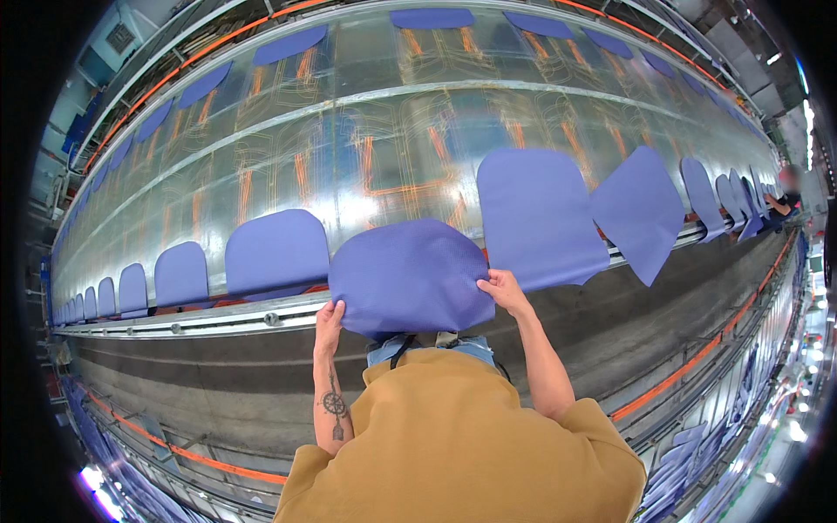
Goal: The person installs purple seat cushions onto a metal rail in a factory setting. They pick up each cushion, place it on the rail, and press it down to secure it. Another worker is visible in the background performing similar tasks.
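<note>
In front of my body a purple fabric panel (412, 274) with a rounded far edge hangs over the near edge of a long glossy table (405, 157). My left hand (329, 320) pinches its left side between thumb and fingers. On the other side, my right hand (502, 289) grips the panel's right edge. The cloth bulges and creases between the two hands. Just right of it lies another purple panel (539, 209), partly over the table edge. A flatter one (277, 252) rests to the left, its near end folded down at the rail.
A metal rail (261, 321) borders the table's near side. Farther right, a twisted panel (641, 209) juts over the edge, and a person (785, 196) stands at the table. More panels (431, 18) line the far edge. Behind me runs an orange rail (706, 353).
</note>
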A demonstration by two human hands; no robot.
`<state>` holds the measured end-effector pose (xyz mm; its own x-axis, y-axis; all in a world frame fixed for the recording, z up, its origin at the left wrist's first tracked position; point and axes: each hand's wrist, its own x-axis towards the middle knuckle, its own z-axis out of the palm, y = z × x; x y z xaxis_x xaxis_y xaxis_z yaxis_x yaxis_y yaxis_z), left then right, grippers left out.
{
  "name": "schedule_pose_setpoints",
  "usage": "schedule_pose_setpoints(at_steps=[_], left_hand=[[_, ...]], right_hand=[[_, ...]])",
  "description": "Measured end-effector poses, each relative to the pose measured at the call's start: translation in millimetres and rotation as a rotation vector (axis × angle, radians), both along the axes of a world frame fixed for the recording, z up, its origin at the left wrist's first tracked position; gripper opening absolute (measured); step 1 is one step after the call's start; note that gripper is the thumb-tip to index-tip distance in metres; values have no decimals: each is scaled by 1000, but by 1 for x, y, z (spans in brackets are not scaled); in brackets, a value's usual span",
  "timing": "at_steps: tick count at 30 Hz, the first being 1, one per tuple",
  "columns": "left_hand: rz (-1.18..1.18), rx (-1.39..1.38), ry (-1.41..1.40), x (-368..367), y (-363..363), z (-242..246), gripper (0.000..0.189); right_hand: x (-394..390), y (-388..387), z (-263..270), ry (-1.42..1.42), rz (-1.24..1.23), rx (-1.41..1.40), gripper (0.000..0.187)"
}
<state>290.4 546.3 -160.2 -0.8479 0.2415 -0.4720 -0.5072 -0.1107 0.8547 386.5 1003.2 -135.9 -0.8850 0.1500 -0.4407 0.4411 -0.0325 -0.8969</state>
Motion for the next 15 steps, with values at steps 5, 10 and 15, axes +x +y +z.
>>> schedule_pose_setpoints(at_steps=[5, 10, 15], left_hand=[[12, 90, 28, -34, 8, -5, 31], [26, -23, -64, -60, 14, -33, 28], [-9, -121, 30, -67, 13, -52, 28]], right_hand=[[-45, 17, 6, -45, -192, -292, 21], [-85, 22, 1, -1, -218, 742, 39], [-73, 90, -57, -44, -469, 1305, 59]])
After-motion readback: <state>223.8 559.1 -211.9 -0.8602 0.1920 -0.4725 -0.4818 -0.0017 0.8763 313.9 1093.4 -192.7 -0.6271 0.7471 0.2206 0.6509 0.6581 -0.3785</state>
